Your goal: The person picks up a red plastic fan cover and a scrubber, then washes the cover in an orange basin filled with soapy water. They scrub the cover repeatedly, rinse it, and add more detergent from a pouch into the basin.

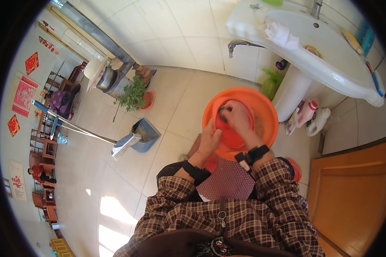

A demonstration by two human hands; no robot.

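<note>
A large orange plastic basin (272, 128) stands on the floor in front of me. A smaller red plastic basin (231, 139) is tilted inside it. My left hand (209, 138) grips the near left edge of the red basin. Inside the red basin, my right hand (236, 116) has its fingers closed on a small dark object (223, 115), possibly a scrubbing pad; the fingers partly cover it. Murky water (260, 120) shows at the right side of the orange basin.
A white pedestal sink (296, 86) with a white cloth (280, 34) overhangs at the right. Detergent bottles (307, 112) stand beneath it. To the left are a blue dustpan (148, 136), a broom (125, 146) and a potted plant (133, 93). A wooden door (352, 192) is at lower right.
</note>
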